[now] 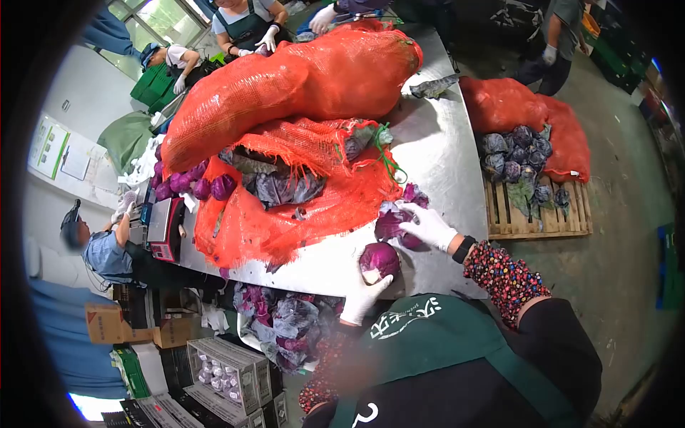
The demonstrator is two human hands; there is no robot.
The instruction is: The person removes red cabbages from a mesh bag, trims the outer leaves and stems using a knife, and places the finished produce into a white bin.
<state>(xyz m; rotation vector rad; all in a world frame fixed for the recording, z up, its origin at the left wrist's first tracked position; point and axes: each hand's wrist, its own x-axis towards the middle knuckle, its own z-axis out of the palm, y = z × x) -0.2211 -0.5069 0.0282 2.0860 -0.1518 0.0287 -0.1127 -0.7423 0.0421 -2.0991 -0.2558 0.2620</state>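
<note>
My left hand (pixel 365 294), in a white glove, is wrapped round a trimmed red cabbage (pixel 380 261) with a pale cut end, near the front edge of the metal table (pixel 439 171). Just beyond it, my right hand (pixel 430 227), also gloved, has its fingers closed on purple cabbage leaves (pixel 391 222). How firmly it grips them is hard to make out. Ahead lies an open red mesh sack (pixel 307 228) with dull, dark-leaved cabbages (pixel 285 189) showing in its mouth.
A full red mesh sack (pixel 292 89) lies across the table's far side. Peeled cabbages (pixel 202 188) sit at the left near a red scale (pixel 166 228). Below the edge, a container holds discarded leaves (pixel 292 321). A pallet (pixel 539 225) bears more cabbages at right. Several people work around.
</note>
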